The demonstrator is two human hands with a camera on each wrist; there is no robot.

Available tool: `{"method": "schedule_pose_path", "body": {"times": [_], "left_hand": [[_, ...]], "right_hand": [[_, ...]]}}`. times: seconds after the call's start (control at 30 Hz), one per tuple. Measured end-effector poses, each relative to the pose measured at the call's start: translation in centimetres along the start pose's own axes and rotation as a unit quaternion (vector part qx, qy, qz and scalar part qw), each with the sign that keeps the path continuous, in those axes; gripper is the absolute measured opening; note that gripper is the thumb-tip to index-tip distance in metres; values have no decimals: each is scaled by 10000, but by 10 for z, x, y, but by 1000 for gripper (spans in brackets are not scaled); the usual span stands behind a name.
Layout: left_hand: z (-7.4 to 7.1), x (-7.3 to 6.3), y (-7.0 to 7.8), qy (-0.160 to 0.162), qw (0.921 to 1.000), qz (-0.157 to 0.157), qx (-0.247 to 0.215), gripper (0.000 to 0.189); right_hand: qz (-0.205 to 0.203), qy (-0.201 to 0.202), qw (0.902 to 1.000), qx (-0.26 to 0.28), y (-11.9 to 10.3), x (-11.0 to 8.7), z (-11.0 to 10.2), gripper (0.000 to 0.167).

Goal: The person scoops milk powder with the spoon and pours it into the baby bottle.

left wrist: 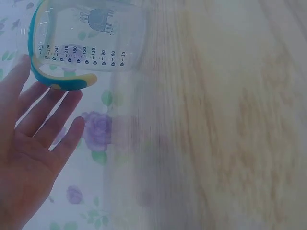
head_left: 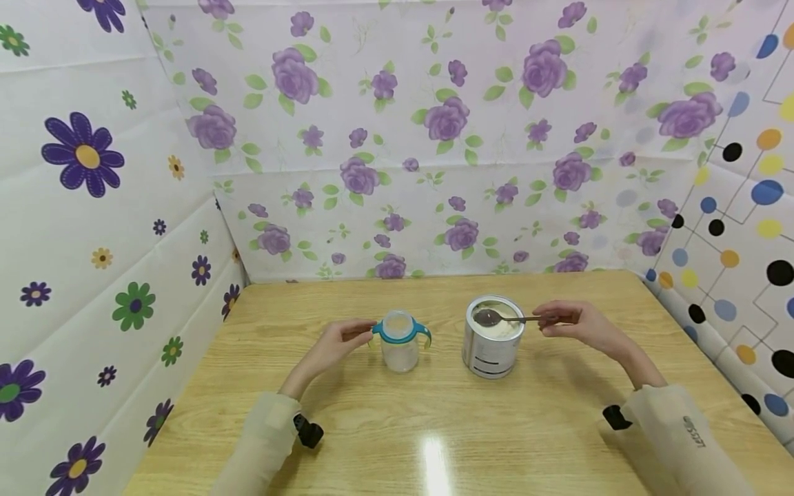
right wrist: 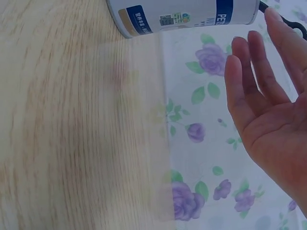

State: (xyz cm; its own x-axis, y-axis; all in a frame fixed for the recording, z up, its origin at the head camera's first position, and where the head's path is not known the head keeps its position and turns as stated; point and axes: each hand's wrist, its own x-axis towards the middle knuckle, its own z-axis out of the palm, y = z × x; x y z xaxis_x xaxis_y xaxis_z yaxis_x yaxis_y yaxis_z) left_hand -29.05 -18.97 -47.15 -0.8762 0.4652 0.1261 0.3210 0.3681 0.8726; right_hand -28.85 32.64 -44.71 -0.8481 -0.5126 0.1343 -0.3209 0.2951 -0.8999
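A clear baby bottle (head_left: 400, 351) with a blue collar and two side handles stands upright on the table, its measuring marks facing the left wrist view. My left hand (head_left: 335, 342) holds it lightly at the left handle (left wrist: 67, 84), thumb by the collar and fingertips against the handle. To the right is an open tin (head_left: 493, 351) with pale powder inside. A dark metal spoon (head_left: 489, 317) lies across the tin's mouth, its bowl over the powder. My right hand (head_left: 579, 324) pinches the end of its handle, while the other fingers (right wrist: 261, 72) stay loose.
The wooden table (head_left: 372, 427) reaches back to a flowered cloth wall (head_left: 409, 200). Patterned cloth also hangs at both sides. The bottle and the tin stand apart, with a short gap between them.
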Motion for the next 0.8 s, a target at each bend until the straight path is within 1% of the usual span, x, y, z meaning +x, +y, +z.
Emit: {"method": "schedule_pose_path", "body": {"times": [0.1, 0.23, 0.3, 0.4, 0.5, 0.63, 0.67, 0.7, 0.8], "left_hand": [[0, 0, 2, 35, 9999, -51, -113, 44], [1, 1, 3, 138, 9999, -100, -28, 44], [2, 2, 3, 188, 9998, -107, 1, 44], [2, 5, 5, 209, 9998, -33, 32, 44], [1, 5, 7, 187, 9998, 41, 44, 43], [1, 6, 8, 191, 9998, 82, 33, 40], [2, 5, 9, 198, 9998, 94, 22, 40], [2, 4, 13, 197, 9998, 82, 16, 39], [3, 4, 13, 201, 9997, 126, 9, 36]], "right_hand": [[-11, 51, 10000, 14, -4, 1, 1, 37], [32, 137, 9999, 35, -8, 2, 3, 35], [-11, 128, 9999, 70, -11, 2, 5, 33], [-132, 101, 9999, 26, -15, 3, 7, 29], [-278, 151, 9993, -181, -21, 4, 8, 26], [-413, 450, 9968, -523, -29, 7, 13, 26], [-443, 552, 9958, -588, -31, 8, 15, 26], [-476, 643, 9947, -638, -33, 9, 16, 26], [-618, 898, 9907, -813, -41, 11, 22, 27]]}}
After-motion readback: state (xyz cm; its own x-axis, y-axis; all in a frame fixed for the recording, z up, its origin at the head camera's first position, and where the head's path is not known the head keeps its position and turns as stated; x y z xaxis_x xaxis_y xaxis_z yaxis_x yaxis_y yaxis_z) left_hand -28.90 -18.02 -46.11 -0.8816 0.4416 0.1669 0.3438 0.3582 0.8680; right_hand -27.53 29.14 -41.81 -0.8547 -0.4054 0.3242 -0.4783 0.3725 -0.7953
